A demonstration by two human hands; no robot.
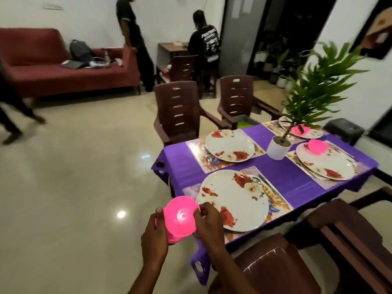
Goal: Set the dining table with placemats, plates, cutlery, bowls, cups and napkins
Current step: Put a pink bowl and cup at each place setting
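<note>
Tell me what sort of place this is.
Most likely a home's combined living and dining room: a dining table under a purple cloth with flowered plates, plastic chairs, and a red sofa against the wall.

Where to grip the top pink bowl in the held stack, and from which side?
Take the top pink bowl by its rim, from the right. It sits upside down on the stack, base toward the camera, so only the rim edge offers a hold. The left hand grips the stack's left; the right hand already pinches that rim.
</note>
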